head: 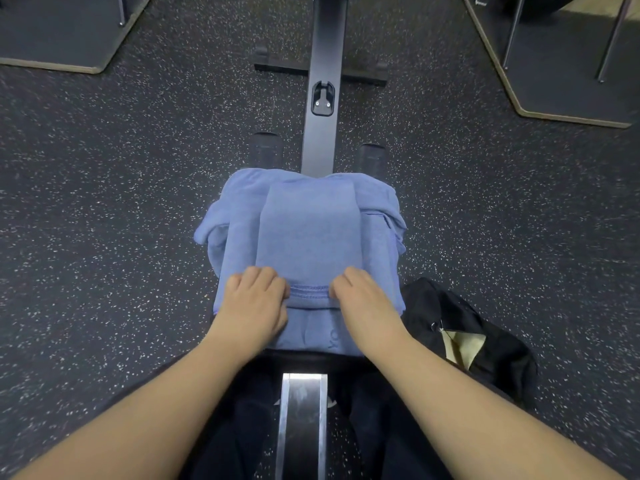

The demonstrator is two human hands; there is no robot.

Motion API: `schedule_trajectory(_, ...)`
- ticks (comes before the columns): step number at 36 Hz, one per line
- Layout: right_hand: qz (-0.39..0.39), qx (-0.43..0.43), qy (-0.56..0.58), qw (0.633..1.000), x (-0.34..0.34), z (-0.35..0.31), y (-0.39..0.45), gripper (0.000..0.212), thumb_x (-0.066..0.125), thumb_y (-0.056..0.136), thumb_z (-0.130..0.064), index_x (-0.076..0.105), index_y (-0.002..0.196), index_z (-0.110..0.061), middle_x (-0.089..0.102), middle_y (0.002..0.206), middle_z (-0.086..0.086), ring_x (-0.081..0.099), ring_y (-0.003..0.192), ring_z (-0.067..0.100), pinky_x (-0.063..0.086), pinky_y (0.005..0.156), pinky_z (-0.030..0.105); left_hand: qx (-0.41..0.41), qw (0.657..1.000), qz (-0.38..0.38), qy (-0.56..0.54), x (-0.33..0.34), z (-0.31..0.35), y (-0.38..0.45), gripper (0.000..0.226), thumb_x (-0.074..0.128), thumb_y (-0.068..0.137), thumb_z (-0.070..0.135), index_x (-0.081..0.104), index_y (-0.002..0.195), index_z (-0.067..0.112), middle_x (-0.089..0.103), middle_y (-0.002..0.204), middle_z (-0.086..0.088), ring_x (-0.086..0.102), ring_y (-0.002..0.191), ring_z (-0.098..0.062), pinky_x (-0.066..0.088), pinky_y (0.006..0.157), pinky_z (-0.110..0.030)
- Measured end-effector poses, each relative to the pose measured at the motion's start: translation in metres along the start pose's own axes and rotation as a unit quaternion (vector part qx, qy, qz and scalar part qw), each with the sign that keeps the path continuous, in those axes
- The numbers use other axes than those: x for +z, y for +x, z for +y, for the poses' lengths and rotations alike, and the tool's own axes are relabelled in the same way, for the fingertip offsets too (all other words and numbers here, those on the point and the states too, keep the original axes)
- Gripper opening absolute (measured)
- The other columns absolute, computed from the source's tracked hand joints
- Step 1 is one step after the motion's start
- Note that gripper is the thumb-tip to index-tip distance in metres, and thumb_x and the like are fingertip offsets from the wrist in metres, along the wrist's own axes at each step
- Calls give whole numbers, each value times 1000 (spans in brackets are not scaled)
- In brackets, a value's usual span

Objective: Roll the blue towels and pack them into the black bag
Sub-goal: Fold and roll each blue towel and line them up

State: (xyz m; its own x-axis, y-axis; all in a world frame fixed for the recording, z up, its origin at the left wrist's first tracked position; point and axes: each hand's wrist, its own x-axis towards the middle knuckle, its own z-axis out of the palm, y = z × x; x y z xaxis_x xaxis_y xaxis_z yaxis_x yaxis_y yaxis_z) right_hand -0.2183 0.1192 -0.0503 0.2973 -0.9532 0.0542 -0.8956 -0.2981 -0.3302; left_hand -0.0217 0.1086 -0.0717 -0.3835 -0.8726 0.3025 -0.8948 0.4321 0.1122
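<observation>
While both hands [308, 299] pinch — towel [308, 233] flat.

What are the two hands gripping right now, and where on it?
Both the left hand and right hand grip the top blue towel at its near hemmed edge, one at each corner.

A dark rubber floor [104, 188] flecked with pale specks carries everything. A long black rail [322, 98] runs from the far edge toward the viewer down the middle, with a crossbar foot [277, 68] resting on the floor; nearer, its top shows as a shiny metal strip [303, 420]. A heap of blue towels [304, 230] lies over the rail's seat area, one folded strip on top. Just right of the heap, a black bag [485, 341] sits on the floor, open, showing tan lining. Raised platforms [62, 36] with pale edges lie on the floor at the far left and far right.
</observation>
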Motion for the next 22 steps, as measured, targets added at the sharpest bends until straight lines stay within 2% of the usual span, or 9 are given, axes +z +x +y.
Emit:
schedule_trajectory(2, 8, -5, 0, 1000, 4, 1, 1, 26, 58, 52, 11, 55, 71, -7, 52, 76, 11, 56, 67, 30, 49, 50, 33, -1, 1000, -6, -4, 0, -1, 0, 21, 50, 70, 35, 60, 74, 17, 54, 76, -3, 39, 79, -22, 23, 64, -36)
schedule_trajectory(4, 17, -5, 3, 1000, 9, 2, 1, 24, 54, 55, 9, 54, 71, -8, 52, 76, 10, 54, 66, 30, 48, 54, 35, -3, 1000, -7, -15, 1, -3, 0, 25, 73, 65, 35, 61, 76, 16, 55, 78, -3, 39, 81, -21, 22, 65, -35)
schedule_trajectory(5, 24, -6, -1, 1000, 12, 3, 1, 21, 48, 59, 6, 53, 72, -9, 51, 77, 10, 53, 67, 29, 45, 59, 35, -9, 1000, -15, -24, 1, -5, 0, 34, 84, 58, 32, 62, 77, 16, 56, 79, -4, 39, 82, -21, 21, 65, -34)
schedule_trajectory(7, 42, 2, -16, 999, 14, 3, -1, 18, 40, 65, -3, 52, 74, -12, 49, 77, 7, 50, 67, 27, 35, 64, 32, -21, 999, -26, -39, 3, -7, 1, 45, 93, 46, 25, 62, 77, 16, 57, 79, -4, 39, 83, -20, 19, 64, -34)
schedule_trajectory(9, 51, -3, -25, 998, 16, 6, -2, 16, 55, 67, -4, 51, 79, -13, 50, 81, 6, 49, 70, 25, 34, 65, 30, -22, 999, -9, -45, 4, -7, 3, 40, 87, 50, 19, 60, 79, 18, 57, 78, -3, 39, 83, -20, 18, 62, -33)
schedule_trajectory(12, 29, -11, -5, 1000, 14, 9, -5, 31, 77, 66, -12, 54, 87, -12, 55, 89, 6, 54, 75, 26, 45, 67, 31, -24, 999, 17, -46, 5, -7, 6, 22, 50, 62, 13, 52, 81, 23, 55, 77, -2, 40, 80, -20, 11, 61, -31)
schedule_trajectory(14, 19, -7, 5, 1000, 11, 10, -6, 37, 83, 64, -12, 58, 91, -10, 57, 92, 8, 56, 77, 29, 49, 68, 35, -25, 999, 11, -43, 5, -8, 7, 26, 38, 61, 15, 56, 78, 21, 55, 76, -1, 40, 81, -21, 10, 61, -31)
schedule_trajectory(18, 27, -9, -9, 1000, 12, 12, -6, 42, 86, 59, -11, 59, 91, -10, 57, 91, 7, 57, 77, 28, 50, 68, 34, -15, 1000, 5, -24, 5, -12, 6, 23, 41, 67, 21, 63, 76, 19, 58, 77, -1, 43, 84, -21, 21, 64, -33)
schedule_trajectory(22, 60, -9, -35, 998, 17, 10, -6, 39, 85, 59, -9, 59, 89, -12, 56, 88, 5, 55, 76, 26, 50, 65, 32, -1, 1000, 8, -8, 4, -16, 4, 21, 45, 73, 25, 63, 81, 18, 59, 82, -2, 45, 86, -22, 24, 65, -35)
